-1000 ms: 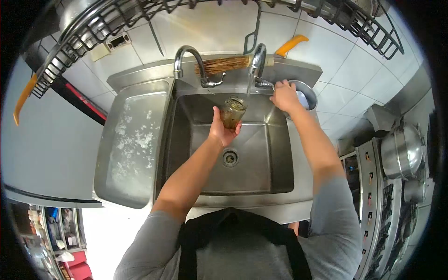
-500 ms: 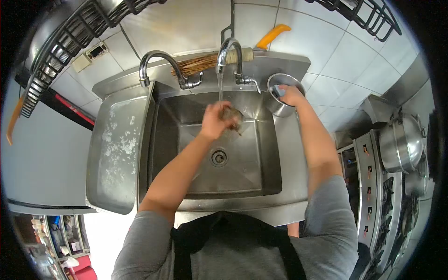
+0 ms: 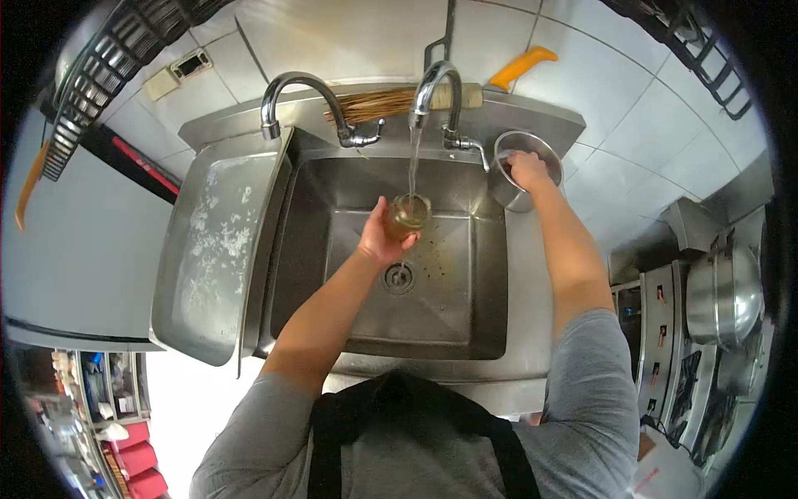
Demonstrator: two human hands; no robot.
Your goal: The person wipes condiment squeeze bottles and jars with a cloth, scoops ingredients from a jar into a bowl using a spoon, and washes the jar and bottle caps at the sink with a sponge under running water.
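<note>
Over the steel sink [image 3: 416, 320], my left hand [image 3: 384, 237] is wrapped round a glass jar [image 3: 409, 216]. Water from the right tap [image 3: 434, 79] pours into the jar's mouth, and there is cloudy liquid inside. Dark specks lie on the sink floor near the drain [image 3: 398, 279]. My right hand [image 3: 527, 169] reaches into a round metal container [image 3: 519, 200] on the counter right of the sink. Its fingers are bent and closed inside the rim; what they hold is too hidden to make out.
Left of the sink sits a large metal tray [image 3: 220, 249] with whitish patches. A second tap [image 3: 307, 79] and a bundle of thin brown sticks [image 3: 378, 104] are behind the basin. An orange handle [image 3: 524, 66] rests against the tiles. Metal pots [image 3: 723, 295] stand far right.
My left hand has brought the jar from a tilted, blurred position back upright under the stream. Specks now show on the sink floor. My right hand has gone deeper into the metal container.
</note>
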